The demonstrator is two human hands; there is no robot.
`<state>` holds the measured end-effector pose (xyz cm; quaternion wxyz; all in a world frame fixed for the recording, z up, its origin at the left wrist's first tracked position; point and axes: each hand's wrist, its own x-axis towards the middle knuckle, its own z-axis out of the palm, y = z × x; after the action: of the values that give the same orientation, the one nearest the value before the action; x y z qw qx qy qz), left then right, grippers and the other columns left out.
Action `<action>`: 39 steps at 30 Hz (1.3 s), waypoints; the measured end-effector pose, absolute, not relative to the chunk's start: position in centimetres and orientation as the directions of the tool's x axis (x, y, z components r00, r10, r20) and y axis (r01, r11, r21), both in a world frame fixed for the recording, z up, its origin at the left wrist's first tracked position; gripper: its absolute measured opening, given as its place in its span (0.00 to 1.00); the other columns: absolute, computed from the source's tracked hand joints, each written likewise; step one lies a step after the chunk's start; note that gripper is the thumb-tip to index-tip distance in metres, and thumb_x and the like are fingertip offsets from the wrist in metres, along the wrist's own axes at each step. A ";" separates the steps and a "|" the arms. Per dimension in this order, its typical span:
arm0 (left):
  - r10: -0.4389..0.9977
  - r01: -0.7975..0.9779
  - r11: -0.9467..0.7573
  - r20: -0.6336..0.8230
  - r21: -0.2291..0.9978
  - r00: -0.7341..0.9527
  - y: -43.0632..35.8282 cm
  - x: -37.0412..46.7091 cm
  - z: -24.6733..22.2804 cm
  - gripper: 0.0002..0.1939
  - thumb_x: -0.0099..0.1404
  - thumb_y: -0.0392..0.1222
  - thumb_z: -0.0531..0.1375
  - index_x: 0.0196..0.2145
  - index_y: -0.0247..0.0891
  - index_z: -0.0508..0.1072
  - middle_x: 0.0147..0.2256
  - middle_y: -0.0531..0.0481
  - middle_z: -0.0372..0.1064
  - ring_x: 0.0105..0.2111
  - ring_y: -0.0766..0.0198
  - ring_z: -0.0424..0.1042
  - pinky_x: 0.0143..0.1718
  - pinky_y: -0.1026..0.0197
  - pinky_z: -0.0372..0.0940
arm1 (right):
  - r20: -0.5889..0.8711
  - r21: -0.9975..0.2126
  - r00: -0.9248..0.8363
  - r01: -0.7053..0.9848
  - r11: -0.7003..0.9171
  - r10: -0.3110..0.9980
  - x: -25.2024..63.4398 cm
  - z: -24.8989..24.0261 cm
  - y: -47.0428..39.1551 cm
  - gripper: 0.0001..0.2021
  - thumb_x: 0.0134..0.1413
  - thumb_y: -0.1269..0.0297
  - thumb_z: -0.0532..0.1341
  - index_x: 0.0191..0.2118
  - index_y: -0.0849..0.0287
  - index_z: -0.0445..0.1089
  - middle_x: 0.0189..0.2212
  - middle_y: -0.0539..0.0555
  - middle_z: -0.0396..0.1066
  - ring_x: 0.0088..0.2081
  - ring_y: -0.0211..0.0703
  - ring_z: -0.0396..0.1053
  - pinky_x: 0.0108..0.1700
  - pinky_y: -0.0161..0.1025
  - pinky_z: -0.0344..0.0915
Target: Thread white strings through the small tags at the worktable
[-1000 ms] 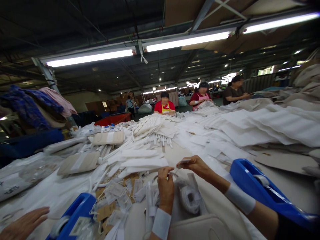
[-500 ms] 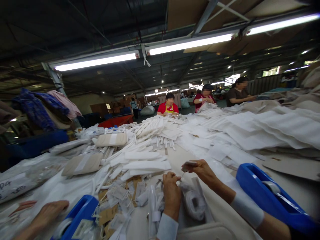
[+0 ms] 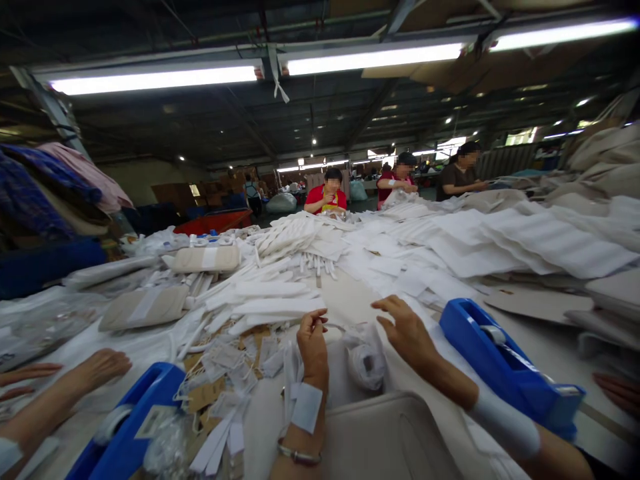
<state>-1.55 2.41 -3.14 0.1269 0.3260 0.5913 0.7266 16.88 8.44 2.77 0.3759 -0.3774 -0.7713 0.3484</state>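
My left hand (image 3: 313,347) rests at the table's near edge with thumb and fingertips pinched together, apparently on a thin white string (image 3: 336,326) that runs to the right. A white band wraps that wrist. My right hand (image 3: 407,331) hovers just to the right with its fingers spread and nothing in them. Between the hands lies a crumpled white roll in clear plastic (image 3: 367,363). Left of my left hand is a heap of small paper hang tags (image 3: 225,380) with strings. A beige tray (image 3: 390,433) sits below both hands.
One blue tape dispenser (image 3: 500,367) stands right of my right hand, and another (image 3: 133,427) at the lower left. A co-worker's hand (image 3: 95,370) lies flat at the left; other fingers (image 3: 620,390) show at the far right. Folded white cloth (image 3: 500,240) covers the table; several people work at its far end.
My right hand let go of the small tag it held up and now spreads open. The view dipped lower, and the co-worker's hand at the left slid further onto the table.
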 end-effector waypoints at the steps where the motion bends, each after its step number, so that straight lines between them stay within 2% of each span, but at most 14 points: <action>1: 0.564 0.181 -0.283 0.316 0.942 -0.763 2.4 -1.5 -3.2 0.13 0.58 0.40 0.53 0.37 0.35 0.75 0.35 0.46 0.72 0.35 0.64 0.70 0.33 0.63 0.64 | 0.439 -0.705 -0.558 0.271 0.655 0.704 16.7 2.6 6.1 0.14 0.51 0.76 0.55 0.41 0.57 0.71 0.43 0.56 0.69 0.49 0.47 0.64 0.54 0.45 0.60; 2: 0.558 0.163 -0.296 0.309 0.941 -0.770 2.4 -1.5 -3.1 0.13 0.58 0.41 0.54 0.37 0.35 0.74 0.36 0.45 0.72 0.35 0.64 0.70 0.33 0.64 0.64 | 0.510 -0.583 -0.650 0.219 0.782 0.563 16.4 2.1 3.6 0.14 0.52 0.77 0.53 0.40 0.57 0.71 0.41 0.56 0.69 0.45 0.47 0.64 0.50 0.45 0.62; 4: 0.552 0.138 -0.313 0.298 0.940 -0.779 2.4 -1.5 -3.0 0.15 0.58 0.43 0.54 0.39 0.35 0.73 0.38 0.45 0.72 0.35 0.64 0.71 0.33 0.64 0.65 | 0.460 -0.405 -0.791 0.218 0.888 0.404 15.6 0.2 -0.6 0.13 0.49 0.78 0.54 0.37 0.58 0.71 0.39 0.56 0.70 0.42 0.49 0.64 0.44 0.45 0.64; 6: 0.546 0.141 -0.311 0.298 0.940 -0.783 2.3 -1.5 -2.6 0.17 0.59 0.46 0.52 0.42 0.34 0.70 0.41 0.44 0.71 0.35 0.65 0.71 0.33 0.64 0.66 | 0.382 -0.303 -0.857 0.238 0.923 0.346 14.8 -2.3 -3.4 0.12 0.44 0.77 0.57 0.36 0.60 0.70 0.38 0.58 0.70 0.40 0.51 0.63 0.39 0.46 0.64; 9: 0.557 0.212 -0.255 0.323 0.943 -0.765 1.8 -1.5 -1.6 0.19 0.63 0.47 0.47 0.46 0.35 0.67 0.42 0.44 0.69 0.35 0.66 0.72 0.34 0.62 0.67 | 0.399 -0.216 -0.858 0.255 0.942 0.324 14.2 -5.5 -4.6 0.12 0.48 0.76 0.56 0.39 0.61 0.70 0.39 0.58 0.70 0.39 0.51 0.63 0.39 0.47 0.63; 13: 0.662 0.440 -0.044 0.356 0.897 -0.659 0.5 -1.1 -0.2 0.13 0.62 0.37 0.49 0.36 0.35 0.72 0.33 0.47 0.71 0.31 0.64 0.71 0.35 0.60 0.67 | 0.495 -0.200 -0.812 0.242 0.950 0.311 14.2 -6.9 -3.9 0.12 0.52 0.75 0.56 0.43 0.60 0.69 0.39 0.57 0.69 0.39 0.49 0.62 0.39 0.44 0.62; 16: 0.746 0.646 0.147 0.345 0.749 -0.570 -0.3 -0.4 -0.4 0.12 0.57 0.27 0.51 0.29 0.34 0.73 0.30 0.44 0.72 0.35 0.59 0.71 0.43 0.55 0.64 | 0.510 -0.183 -0.807 0.238 0.954 0.299 14.2 -6.9 -3.7 0.11 0.51 0.74 0.57 0.41 0.60 0.70 0.36 0.56 0.70 0.37 0.48 0.62 0.37 0.43 0.61; 21: 0.845 0.846 0.285 0.299 0.450 -0.443 -0.8 0.7 -1.7 0.18 0.61 0.25 0.47 0.38 0.34 0.74 0.42 0.41 0.72 0.46 0.56 0.68 0.49 0.56 0.59 | 0.469 -0.246 -0.812 0.257 0.935 0.347 14.4 -6.6 -3.8 0.08 0.49 0.74 0.57 0.36 0.60 0.70 0.37 0.56 0.69 0.39 0.49 0.63 0.39 0.44 0.62; 26: 0.893 0.922 0.318 0.256 0.222 -0.370 -0.7 1.1 -1.9 0.19 0.63 0.25 0.44 0.41 0.32 0.73 0.42 0.38 0.71 0.47 0.53 0.68 0.50 0.54 0.59 | 0.403 -0.253 -0.841 0.277 0.927 0.361 14.4 -5.6 -4.0 0.09 0.44 0.72 0.59 0.35 0.60 0.70 0.38 0.57 0.70 0.39 0.50 0.65 0.38 0.44 0.64; 29: 0.908 0.939 0.310 0.246 0.147 -0.339 -0.6 0.9 -1.9 0.19 0.63 0.25 0.44 0.41 0.32 0.73 0.42 0.38 0.72 0.46 0.53 0.68 0.49 0.54 0.59 | 0.426 -0.342 -0.835 0.208 0.916 0.349 14.7 -4.1 -3.5 0.06 0.45 0.74 0.59 0.30 0.58 0.70 0.35 0.54 0.72 0.37 0.45 0.67 0.37 0.38 0.64; 31: 0.911 0.943 0.308 0.246 0.127 -0.330 -0.6 0.8 -2.1 0.19 0.64 0.26 0.45 0.42 0.33 0.73 0.43 0.39 0.72 0.46 0.52 0.69 0.48 0.54 0.60 | 0.473 -0.445 -0.781 0.187 0.876 0.407 15.3 -2.6 -1.8 0.09 0.51 0.76 0.56 0.31 0.57 0.71 0.34 0.50 0.73 0.37 0.39 0.68 0.39 0.33 0.64; 33: 0.911 0.944 0.306 0.250 0.123 -0.328 -0.6 0.6 -2.3 0.18 0.65 0.28 0.45 0.43 0.33 0.72 0.43 0.39 0.72 0.47 0.52 0.69 0.48 0.54 0.60 | 0.466 -0.511 -0.672 0.327 0.795 0.575 16.0 -0.8 1.4 0.12 0.56 0.76 0.52 0.35 0.55 0.72 0.36 0.49 0.73 0.39 0.36 0.68 0.42 0.31 0.63; 35: 0.907 0.941 0.312 0.256 0.129 -0.335 -0.7 0.5 -2.4 0.18 0.65 0.28 0.45 0.43 0.34 0.72 0.43 0.40 0.72 0.47 0.52 0.68 0.48 0.54 0.60 | 0.402 -0.491 -0.515 0.577 0.653 0.757 16.8 0.7 6.0 0.11 0.59 0.72 0.52 0.38 0.56 0.72 0.39 0.52 0.72 0.42 0.38 0.68 0.46 0.33 0.62; 39: 0.889 0.928 0.343 0.268 0.148 -0.371 -1.1 0.7 -2.1 0.19 0.65 0.27 0.45 0.42 0.35 0.73 0.43 0.40 0.73 0.45 0.53 0.69 0.46 0.55 0.61 | 0.323 -0.422 -0.360 0.773 0.474 0.875 17.7 1.1 14.8 0.15 0.53 0.73 0.55 0.48 0.63 0.68 0.49 0.62 0.65 0.52 0.49 0.63 0.52 0.41 0.57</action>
<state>0.68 -1.07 -2.13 -0.0701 0.5562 0.8164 0.1384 17.73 14.81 1.15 0.2583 -0.5031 -0.8188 0.0991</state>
